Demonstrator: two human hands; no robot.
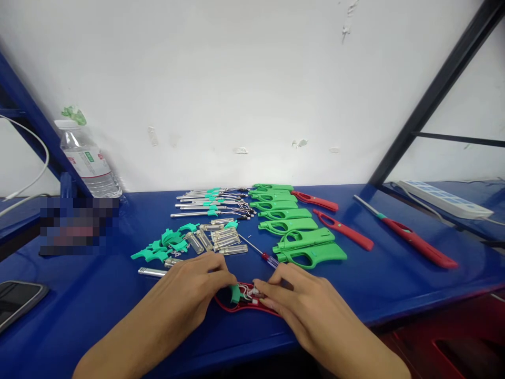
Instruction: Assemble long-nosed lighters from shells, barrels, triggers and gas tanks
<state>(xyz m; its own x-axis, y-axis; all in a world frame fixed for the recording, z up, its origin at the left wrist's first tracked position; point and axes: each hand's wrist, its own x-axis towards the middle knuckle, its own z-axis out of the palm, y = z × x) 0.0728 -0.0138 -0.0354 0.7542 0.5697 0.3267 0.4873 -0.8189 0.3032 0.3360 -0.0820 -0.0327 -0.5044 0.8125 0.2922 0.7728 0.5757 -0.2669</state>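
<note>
We had the open red shell (236,309) between our hands, near the middle of the front edge of the worktop (236,339). Our right hand (305,292) had thumb and fingertip pinched on a small pale part (256,290) beside the white wires (248,290). Our left hand (197,281) bent over the shell's left end, by the teal trigger (235,295); we could not tell whether it gripped anything. We seemed to be seating parts and wires inside; the next move probably called for tucking the wires clear of the shell's rim.
</note>
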